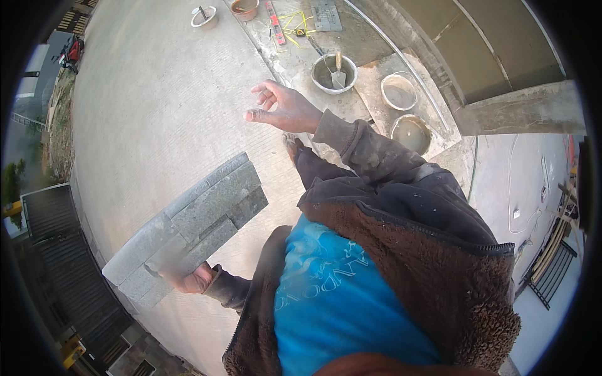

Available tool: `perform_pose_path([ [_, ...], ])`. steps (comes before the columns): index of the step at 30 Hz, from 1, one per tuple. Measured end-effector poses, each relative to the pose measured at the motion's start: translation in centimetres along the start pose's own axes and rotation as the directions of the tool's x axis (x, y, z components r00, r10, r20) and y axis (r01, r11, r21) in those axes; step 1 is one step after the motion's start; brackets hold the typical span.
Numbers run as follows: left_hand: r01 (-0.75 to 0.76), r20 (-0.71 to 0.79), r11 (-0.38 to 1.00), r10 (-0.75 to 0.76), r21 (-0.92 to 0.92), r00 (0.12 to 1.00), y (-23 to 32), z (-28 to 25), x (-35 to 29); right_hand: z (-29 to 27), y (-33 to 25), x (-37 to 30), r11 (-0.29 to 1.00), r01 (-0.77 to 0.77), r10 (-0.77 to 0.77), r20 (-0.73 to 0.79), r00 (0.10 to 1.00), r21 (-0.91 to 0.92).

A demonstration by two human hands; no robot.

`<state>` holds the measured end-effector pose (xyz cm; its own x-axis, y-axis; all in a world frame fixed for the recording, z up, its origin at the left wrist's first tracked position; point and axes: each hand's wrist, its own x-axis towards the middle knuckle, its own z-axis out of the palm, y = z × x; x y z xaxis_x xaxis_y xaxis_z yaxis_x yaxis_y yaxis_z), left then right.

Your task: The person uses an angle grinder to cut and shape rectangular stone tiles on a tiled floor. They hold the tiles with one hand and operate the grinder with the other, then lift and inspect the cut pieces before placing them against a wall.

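Observation:
My left hand (197, 280) grips a grey stone cladding panel (207, 210) by its lower edge. The panel is built of several rough strips with stepped ends and is held tilted beside my left leg. Its body hides some of my fingers. My right hand (287, 109) is raised in front of me with nothing in it, fingers bent and thumb apart. Beyond this hand stands a mortar bowl (318, 74), with a trowel (338, 76) resting in it, its wooden handle pointing up.
Two round buckets, one pale (399, 93) and one with grey contents (411, 133), stand right of the bowl. Farther off lie a red spirit level (276, 24), a tape measure (300, 32), yellow strips and a grey panel (327, 15). Another bowl (205, 22) sits on the ribbed concrete.

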<state>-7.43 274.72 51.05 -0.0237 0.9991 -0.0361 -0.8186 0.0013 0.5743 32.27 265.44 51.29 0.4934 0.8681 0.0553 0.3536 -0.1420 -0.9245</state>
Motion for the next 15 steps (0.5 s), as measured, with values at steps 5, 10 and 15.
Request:
perform_pose_path([
  [5, 0.128, 0.128, 0.992, -0.128, 0.001, 0.984, -7.3, 5.9, 15.5, 4.9, 6.9, 8.4, 0.823, -0.163, 0.064, 0.197, 0.978, 0.544],
  [10, 0.277, 0.193, 0.961, -0.270, -0.010, 0.943, -17.7, 16.4, 30.3, 1.4, 4.2, 23.1, 0.514, -0.269, 0.118, 0.243, 0.963, 0.815],
  [15, 0.532, 0.342, 0.846, -0.494, -0.020, 0.799, -32.0, 26.1, 43.4, -0.3, 4.7, 35.4, 0.564, -0.034, 0.164, -0.071, 0.984, 0.825],
])
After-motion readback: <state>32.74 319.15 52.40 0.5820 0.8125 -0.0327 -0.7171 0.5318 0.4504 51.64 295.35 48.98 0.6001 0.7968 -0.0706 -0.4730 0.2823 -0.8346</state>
